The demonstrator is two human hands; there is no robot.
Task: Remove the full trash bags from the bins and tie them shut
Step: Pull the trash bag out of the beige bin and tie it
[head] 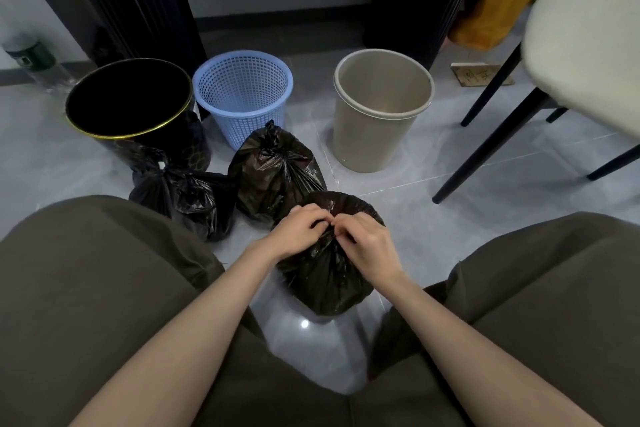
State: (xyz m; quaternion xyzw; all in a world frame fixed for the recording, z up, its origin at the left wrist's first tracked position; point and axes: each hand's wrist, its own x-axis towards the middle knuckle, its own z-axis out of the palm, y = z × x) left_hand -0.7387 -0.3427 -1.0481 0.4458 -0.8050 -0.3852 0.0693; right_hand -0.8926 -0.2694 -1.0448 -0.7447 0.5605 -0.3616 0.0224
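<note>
A full black trash bag (325, 281) stands on the floor between my knees. My left hand (299, 230) and my right hand (367, 241) both pinch the gathered plastic at its top, fingertips meeting over the neck. Two more black bags sit behind it, one knotted at the top (273, 170) and one lying lower to the left (183, 196). Three bins stand in a row further back: a black one with a gold rim (130, 104), a blue mesh basket (242, 94) and a beige bin (381, 107). No bag shows in any of the bins.
A chair with a cream seat (581, 48) and black legs stands at the right. An orange and yellow bag (502, 3) leans in the far right corner. A plastic bottle (31, 55) lies at the far left. My knees in olive trousers flank the bag.
</note>
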